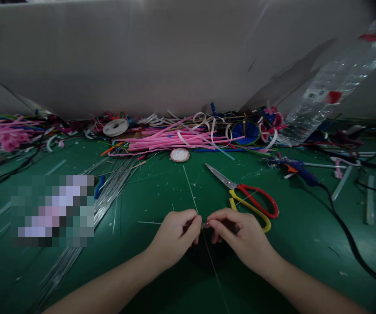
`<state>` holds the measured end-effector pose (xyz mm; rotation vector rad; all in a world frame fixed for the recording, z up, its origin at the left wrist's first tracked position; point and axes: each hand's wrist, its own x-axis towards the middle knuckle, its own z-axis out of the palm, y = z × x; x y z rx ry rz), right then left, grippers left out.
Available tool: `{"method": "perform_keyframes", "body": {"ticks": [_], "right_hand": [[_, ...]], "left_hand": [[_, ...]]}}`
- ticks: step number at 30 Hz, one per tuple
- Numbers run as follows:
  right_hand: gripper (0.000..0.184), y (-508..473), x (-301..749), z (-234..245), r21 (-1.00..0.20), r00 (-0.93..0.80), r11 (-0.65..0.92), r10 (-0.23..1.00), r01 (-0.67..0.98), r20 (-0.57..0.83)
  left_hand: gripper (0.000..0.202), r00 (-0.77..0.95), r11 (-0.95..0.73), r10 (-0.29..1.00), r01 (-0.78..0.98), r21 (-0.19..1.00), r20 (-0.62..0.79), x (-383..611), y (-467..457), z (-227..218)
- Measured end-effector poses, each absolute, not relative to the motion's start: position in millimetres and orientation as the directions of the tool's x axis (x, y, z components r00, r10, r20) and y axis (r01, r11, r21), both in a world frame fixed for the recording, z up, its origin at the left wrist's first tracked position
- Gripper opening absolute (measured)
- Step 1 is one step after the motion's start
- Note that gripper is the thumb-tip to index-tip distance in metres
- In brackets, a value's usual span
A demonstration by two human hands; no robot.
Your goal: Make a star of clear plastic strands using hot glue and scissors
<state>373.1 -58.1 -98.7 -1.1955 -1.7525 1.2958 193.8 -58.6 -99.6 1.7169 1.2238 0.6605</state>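
Note:
My left hand (179, 233) is closed in a pinch at the lower middle, with a thin wire (149, 223) sticking out to its left. Facing it, my right hand (240, 231) pinches at the same spot, fingertips almost meeting the left ones. Another long thin wire (191, 187) runs between the hands, from beyond them down toward the front edge of view. The wires cross at my fingertips; the crossing itself is mostly hidden. Scissors (230, 185) with one red and one yellow handle lie partly open just past my right hand.
On the green table (155, 187), a bundle of thin wires (109, 200) lies left. Pink pipe cleaners (175, 140), a white spool (115, 127) and a small round white disc (179, 155) lie behind. A blue glue gun (301, 171) with its cord and a leaning plastic bottle (325, 93) are right.

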Motion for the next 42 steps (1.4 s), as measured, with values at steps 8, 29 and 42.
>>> {"method": "perform_keyframes", "body": {"ticks": [8,29,42], "right_hand": [[0.017,-59.5,371.1,-96.3,-0.959,-0.403,0.165,0.913,0.231,0.060],[0.015,-60.0,373.5,-102.8,-0.843,-0.360,0.465,0.861,0.269,0.360],[0.030,-47.6,378.2,-104.9,-0.984,-0.284,0.051,0.959,0.168,0.001]], "left_hand": [[0.037,0.410,0.083,0.886,0.318,0.944,-0.216,195.5,-57.7,-98.7],[0.038,0.468,0.316,0.829,0.059,0.947,-0.306,196.2,-51.0,-100.1],[0.021,0.153,0.115,0.979,0.125,0.985,-0.134,173.9,-35.7,-92.3]]}}
